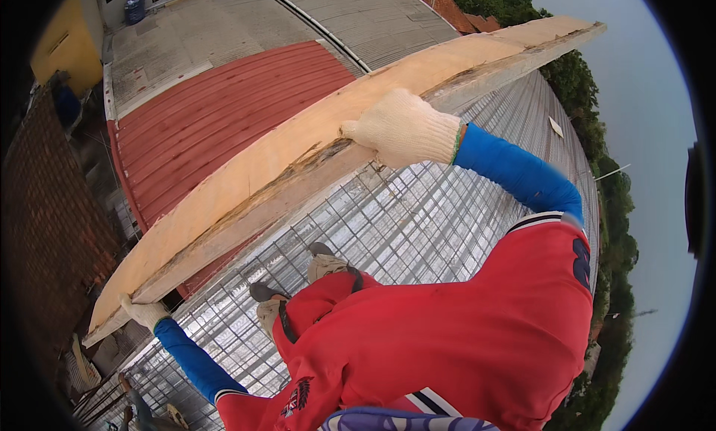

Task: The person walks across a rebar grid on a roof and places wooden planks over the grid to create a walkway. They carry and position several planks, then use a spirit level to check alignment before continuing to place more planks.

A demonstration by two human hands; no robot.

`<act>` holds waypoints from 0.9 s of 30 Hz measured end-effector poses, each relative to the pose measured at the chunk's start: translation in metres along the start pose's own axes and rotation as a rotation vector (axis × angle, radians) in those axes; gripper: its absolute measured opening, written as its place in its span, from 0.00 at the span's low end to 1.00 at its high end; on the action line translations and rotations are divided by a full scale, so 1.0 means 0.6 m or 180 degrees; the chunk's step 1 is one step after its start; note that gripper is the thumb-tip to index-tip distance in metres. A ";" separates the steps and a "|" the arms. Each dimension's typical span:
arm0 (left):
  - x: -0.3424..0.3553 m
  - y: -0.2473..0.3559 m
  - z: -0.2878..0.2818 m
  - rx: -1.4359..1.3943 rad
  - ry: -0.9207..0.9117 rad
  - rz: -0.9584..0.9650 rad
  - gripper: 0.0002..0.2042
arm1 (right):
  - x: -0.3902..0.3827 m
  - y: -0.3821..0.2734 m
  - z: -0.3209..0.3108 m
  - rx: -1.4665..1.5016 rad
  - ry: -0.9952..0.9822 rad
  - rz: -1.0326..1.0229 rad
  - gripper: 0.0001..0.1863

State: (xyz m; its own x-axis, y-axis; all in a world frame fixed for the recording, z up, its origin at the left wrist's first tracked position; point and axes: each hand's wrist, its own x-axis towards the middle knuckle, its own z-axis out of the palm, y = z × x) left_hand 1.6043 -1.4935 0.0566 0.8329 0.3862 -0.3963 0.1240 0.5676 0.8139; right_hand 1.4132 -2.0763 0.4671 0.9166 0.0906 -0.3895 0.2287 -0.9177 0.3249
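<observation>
A long pale wooden panel [253, 166] with a rough timber batten along its near edge stretches from the lower left to the upper right in front of me. My right hand [406, 129], in a cream knitted glove, is closed over the near edge of the panel, its thumb lying along the timber. Far to the left, my left hand [145, 313], also gloved, grips the same edge close to the panel's low end. The fingers of both hands are partly hidden. Below the panel, my shoes stand on a steel wire mesh [373, 241] above shiny corrugated sheeting.
Beyond the panel lie a red corrugated roof [231, 110] and grey roofs [224, 32]. A dark tiled roof [56, 230] slopes at the left, with a drop beside it. Parts of another person [138, 401] show at the lower left. Trees [578, 92] line the right.
</observation>
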 end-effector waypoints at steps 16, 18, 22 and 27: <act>0.028 0.039 -0.015 -0.0011 0.0977 0.0397 0.40 | 0.146 0.019 0.056 0.0118 -0.0034 -0.0432 0.22; 0.024 0.027 -0.001 0.0035 0.1097 0.0375 0.40 | 0.165 0.042 0.087 0.0267 -0.0007 -0.0473 0.22; 0.000 0.003 0.010 0.0451 0.1240 0.0443 0.40 | 0.179 0.072 0.136 0.0491 -0.0086 -0.0517 0.21; -0.007 -0.021 0.034 0.0848 0.1416 0.0440 0.39 | 0.207 0.122 0.209 0.0612 -0.0087 -0.0695 0.23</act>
State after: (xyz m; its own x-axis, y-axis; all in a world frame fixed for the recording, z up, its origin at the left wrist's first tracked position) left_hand 1.6104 -1.5173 0.0564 0.5493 0.7479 -0.3726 0.2102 0.3080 0.9279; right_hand 1.5030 -2.1808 0.3346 0.8427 0.2860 -0.4561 0.3510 -0.9343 0.0626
